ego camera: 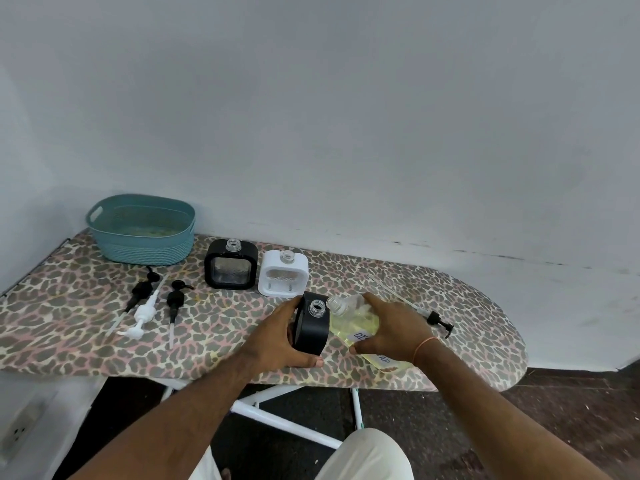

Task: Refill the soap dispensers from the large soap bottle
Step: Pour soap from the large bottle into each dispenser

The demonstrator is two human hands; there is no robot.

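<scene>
The left hand (282, 336) is gripping a black dispenser (311, 325), steadying it. The right hand (388, 325) is wrapping round the large soap bottle (356, 320), tilting its open neck just beside the dispenser's mouth, evidently to pour. Farther off, two uncapped dispensers (231, 265) are waiting upright; their removed pumps (149, 306) are lying aside on the surface (69, 299).
</scene>
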